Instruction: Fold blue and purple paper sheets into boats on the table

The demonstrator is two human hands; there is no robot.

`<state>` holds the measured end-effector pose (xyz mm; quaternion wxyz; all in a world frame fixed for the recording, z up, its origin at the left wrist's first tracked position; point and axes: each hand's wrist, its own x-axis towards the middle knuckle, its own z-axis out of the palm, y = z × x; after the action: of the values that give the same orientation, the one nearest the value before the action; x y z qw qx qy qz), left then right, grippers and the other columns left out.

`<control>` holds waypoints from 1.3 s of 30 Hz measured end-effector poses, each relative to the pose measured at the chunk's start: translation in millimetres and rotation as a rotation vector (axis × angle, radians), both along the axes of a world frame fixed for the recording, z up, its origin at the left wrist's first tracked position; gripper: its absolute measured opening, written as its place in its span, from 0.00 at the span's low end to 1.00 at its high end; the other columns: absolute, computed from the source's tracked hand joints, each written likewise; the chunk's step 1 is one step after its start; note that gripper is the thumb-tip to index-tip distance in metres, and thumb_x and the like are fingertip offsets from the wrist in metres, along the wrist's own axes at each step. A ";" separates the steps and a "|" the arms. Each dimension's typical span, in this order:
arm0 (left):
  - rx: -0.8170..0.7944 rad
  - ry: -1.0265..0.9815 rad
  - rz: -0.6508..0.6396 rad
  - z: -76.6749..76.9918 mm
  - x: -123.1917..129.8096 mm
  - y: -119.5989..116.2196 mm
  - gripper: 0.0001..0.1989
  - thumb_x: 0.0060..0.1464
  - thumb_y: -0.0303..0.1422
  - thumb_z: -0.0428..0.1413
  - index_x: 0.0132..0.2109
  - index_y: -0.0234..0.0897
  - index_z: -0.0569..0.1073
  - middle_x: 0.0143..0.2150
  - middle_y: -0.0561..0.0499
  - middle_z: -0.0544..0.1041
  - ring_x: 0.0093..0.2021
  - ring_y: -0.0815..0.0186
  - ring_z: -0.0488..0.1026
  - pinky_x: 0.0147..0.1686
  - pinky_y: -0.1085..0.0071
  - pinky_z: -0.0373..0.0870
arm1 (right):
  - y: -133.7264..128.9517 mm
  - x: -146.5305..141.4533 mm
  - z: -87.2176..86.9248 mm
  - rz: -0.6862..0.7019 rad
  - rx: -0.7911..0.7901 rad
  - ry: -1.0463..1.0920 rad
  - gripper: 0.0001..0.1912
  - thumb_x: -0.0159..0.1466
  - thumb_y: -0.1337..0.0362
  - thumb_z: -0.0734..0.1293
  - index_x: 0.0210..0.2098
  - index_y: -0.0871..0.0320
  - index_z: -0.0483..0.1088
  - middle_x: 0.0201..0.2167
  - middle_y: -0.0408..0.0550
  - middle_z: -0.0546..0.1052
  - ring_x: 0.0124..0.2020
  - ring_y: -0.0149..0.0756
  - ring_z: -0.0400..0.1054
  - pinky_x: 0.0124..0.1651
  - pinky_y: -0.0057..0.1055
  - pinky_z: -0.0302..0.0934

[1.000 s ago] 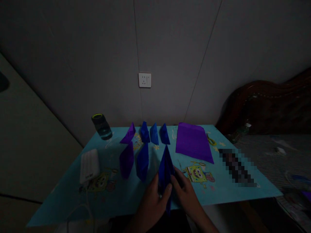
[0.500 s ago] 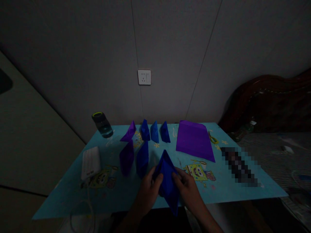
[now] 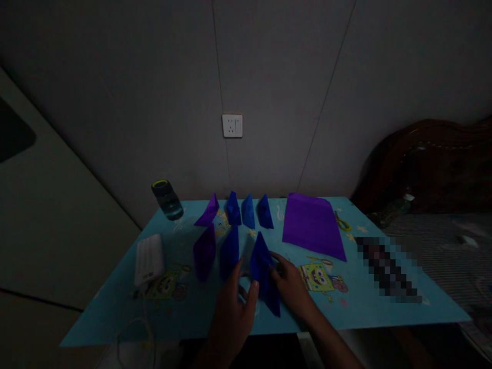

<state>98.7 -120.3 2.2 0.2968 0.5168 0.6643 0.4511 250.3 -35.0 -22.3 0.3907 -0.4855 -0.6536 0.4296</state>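
A dark blue folded paper boat (image 3: 262,264) stands low over the near middle of the table. My right hand (image 3: 290,282) grips its right side between thumb and fingers. On the boat's left, my left hand (image 3: 236,307) is open, thumb and fingers apart, with the thumb tip close to the paper; whether it touches I cannot tell. Just beyond the left fingers is another blue paper boat (image 3: 229,253), and left of that a dark purple paper boat (image 3: 205,253).
Several more paper boats (image 3: 248,211) line the table's back. Purple paper (image 3: 313,225) lies at back right, beside scissors (image 3: 343,223). A water bottle (image 3: 168,201) and a white power bank (image 3: 149,260) with a cable are on the left. A blurred-out object (image 3: 388,269) lies at right.
The blue boat has moved away from me and down towards the table. My left hand has let go of it and opened; my right hand still holds it. The view has shifted slightly.
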 end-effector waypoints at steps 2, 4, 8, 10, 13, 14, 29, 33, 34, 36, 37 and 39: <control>0.013 0.010 0.015 4.9 -6.0 -2.5 0.23 0.61 0.45 0.51 0.55 0.35 0.73 0.47 0.39 0.81 0.35 0.60 0.79 0.32 0.68 0.76 | 13.4 -4.9 -2.5 0.010 -0.021 -0.003 0.24 0.61 0.57 0.64 0.54 0.57 0.74 0.38 0.50 0.82 0.38 0.44 0.75 0.45 0.40 0.68; 0.037 0.040 0.026 8.7 -11.8 -3.9 0.20 0.60 0.46 0.52 0.47 0.36 0.77 0.40 0.41 0.82 0.32 0.61 0.79 0.29 0.69 0.74 | 23.1 -9.3 -4.4 -0.002 -0.026 -0.032 0.25 0.60 0.57 0.64 0.55 0.59 0.73 0.35 0.50 0.82 0.36 0.44 0.75 0.45 0.40 0.68; 0.062 0.069 0.070 8.0 -20.0 -5.5 0.18 0.60 0.46 0.52 0.42 0.38 0.79 0.34 0.45 0.82 0.29 0.61 0.78 0.29 0.70 0.73 | 27.1 -11.9 -5.3 -0.046 -0.018 -0.073 0.27 0.60 0.55 0.66 0.57 0.60 0.72 0.35 0.51 0.82 0.34 0.44 0.75 0.44 0.41 0.67; 0.052 0.055 0.071 4.9 -22.4 -5.8 0.19 0.61 0.47 0.51 0.42 0.38 0.79 0.33 0.46 0.81 0.27 0.63 0.76 0.28 0.70 0.72 | 22.7 -10.2 -4.5 -0.058 -0.013 -0.086 0.28 0.62 0.53 0.65 0.58 0.60 0.71 0.37 0.52 0.82 0.36 0.45 0.76 0.44 0.41 0.67; 0.046 0.041 0.046 3.2 -26.0 -5.7 0.19 0.61 0.46 0.50 0.42 0.38 0.79 0.34 0.46 0.81 0.26 0.64 0.76 0.28 0.70 0.72 | 14.1 -5.5 -3.0 -0.079 -0.005 -0.133 0.29 0.64 0.50 0.64 0.60 0.59 0.69 0.39 0.53 0.82 0.38 0.47 0.76 0.45 0.42 0.66; 0.052 0.046 0.044 4.5 -27.7 -5.4 0.19 0.62 0.46 0.50 0.42 0.38 0.79 0.35 0.45 0.82 0.26 0.63 0.76 0.28 0.70 0.72 | 11.7 -3.5 -2.5 -0.086 0.002 -0.156 0.29 0.65 0.50 0.64 0.60 0.59 0.69 0.40 0.54 0.82 0.38 0.47 0.76 0.45 0.42 0.66; 0.177 0.079 0.159 22.2 -63.5 -8.3 0.18 0.62 0.46 0.51 0.39 0.38 0.79 0.24 0.52 0.76 0.22 0.67 0.71 0.23 0.74 0.70 | 11.5 18.3 24.7 -0.058 0.124 -0.438 0.24 0.68 0.50 0.59 0.52 0.59 0.75 0.42 0.54 0.82 0.34 0.45 0.77 0.41 0.38 0.68; 0.193 0.044 0.140 18.2 -67.1 -9.2 0.19 0.61 0.47 0.51 0.38 0.39 0.79 0.27 0.50 0.78 0.22 0.68 0.71 0.21 0.75 0.68 | 31.4 -4.6 48.3 0.067 0.228 -0.573 0.22 0.71 0.53 0.57 0.52 0.58 0.75 0.43 0.53 0.82 0.38 0.43 0.77 0.42 0.35 0.68; 0.197 0.043 0.144 19.2 -68.4 -8.5 0.19 0.61 0.47 0.51 0.38 0.39 0.79 0.28 0.50 0.79 0.22 0.68 0.72 0.21 0.75 0.68 | 41.9 -16.4 55.1 0.102 0.268 -0.636 0.20 0.71 0.55 0.57 0.51 0.58 0.75 0.43 0.52 0.81 0.39 0.41 0.76 0.42 0.33 0.67; 0.204 0.048 0.166 22.5 -71.2 -6.5 0.19 0.61 0.47 0.51 0.38 0.40 0.79 0.28 0.50 0.79 0.22 0.68 0.72 0.21 0.76 0.68 | 67.2 -45.8 66.0 0.132 0.351 -0.750 0.18 0.72 0.59 0.58 0.51 0.57 0.75 0.45 0.52 0.80 0.44 0.40 0.75 0.46 0.31 0.65; 0.209 0.052 0.177 24.2 -72.7 -5.6 0.18 0.61 0.47 0.51 0.37 0.40 0.79 0.27 0.50 0.79 0.22 0.68 0.72 0.21 0.76 0.68 | 80.7 -62.0 69.2 0.144 0.373 -0.771 0.17 0.71 0.59 0.60 0.50 0.57 0.76 0.46 0.53 0.79 0.47 0.41 0.74 0.49 0.31 0.64; 0.227 0.050 0.193 27.0 -76.3 -4.1 0.18 0.61 0.46 0.51 0.37 0.41 0.80 0.28 0.51 0.80 0.22 0.68 0.72 0.21 0.76 0.68 | 105.6 -93.3 70.3 0.156 0.410 -0.822 0.15 0.69 0.58 0.63 0.48 0.58 0.77 0.47 0.55 0.78 0.51 0.45 0.71 0.52 0.33 0.62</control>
<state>22.4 -124.4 29.2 0.1750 0.4919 0.6628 0.5368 157.0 70.6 48.0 0.1536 -0.4776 -0.8602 0.0914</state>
